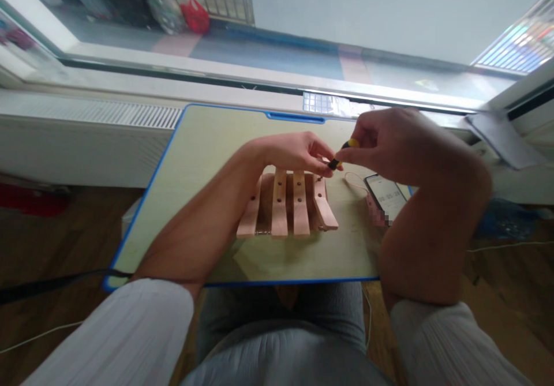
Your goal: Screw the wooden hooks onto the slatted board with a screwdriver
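A wooden piece (286, 206) made of several pale slats with holes lies on the small blue-edged table (203, 161). My left hand (293, 152) rests over its far end, fingers curled and pinched near the rightmost slat. My right hand (383, 143) is closed around a small screwdriver (344, 152) with a yellow and black handle, its tip pointing down toward the slat beside my left fingertips. What my left fingers pinch is too small to make out.
A phone (386, 195) with a lit screen lies to the right of the wooden piece, with a thin cable (352, 179) beside it. A window sill and radiator run behind the table. Cables cross the wooden floor on both sides.
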A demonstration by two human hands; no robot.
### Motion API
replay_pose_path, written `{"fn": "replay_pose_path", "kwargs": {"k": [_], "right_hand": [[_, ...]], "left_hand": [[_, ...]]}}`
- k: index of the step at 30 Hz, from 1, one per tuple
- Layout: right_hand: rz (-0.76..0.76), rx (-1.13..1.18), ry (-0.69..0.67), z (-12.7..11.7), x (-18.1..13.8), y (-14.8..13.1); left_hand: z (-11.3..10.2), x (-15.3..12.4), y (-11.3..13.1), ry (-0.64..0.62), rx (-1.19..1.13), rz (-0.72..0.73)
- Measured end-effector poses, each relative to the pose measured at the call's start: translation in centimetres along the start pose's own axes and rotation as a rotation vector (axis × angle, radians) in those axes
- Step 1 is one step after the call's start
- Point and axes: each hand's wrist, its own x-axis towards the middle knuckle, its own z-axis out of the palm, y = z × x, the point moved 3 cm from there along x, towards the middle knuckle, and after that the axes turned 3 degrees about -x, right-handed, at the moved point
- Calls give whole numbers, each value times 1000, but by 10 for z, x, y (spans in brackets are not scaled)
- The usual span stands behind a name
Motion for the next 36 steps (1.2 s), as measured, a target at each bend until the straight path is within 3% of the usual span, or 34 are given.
{"fn": "replay_pose_path", "kwargs": {"k": [7, 17, 30, 36], "right_hand": [[50, -15, -18, 4, 5, 0], [-196, 166, 21, -5, -8, 0], [-17, 19, 21, -3, 0, 0], [-39, 86, 15, -5, -3, 3]], "left_hand": [[1, -1, 0, 49, -16, -4], [1, 2, -5, 45, -49, 44], [2, 1, -3, 67, -3, 75], [1, 2, -5, 47, -22, 72]]}}
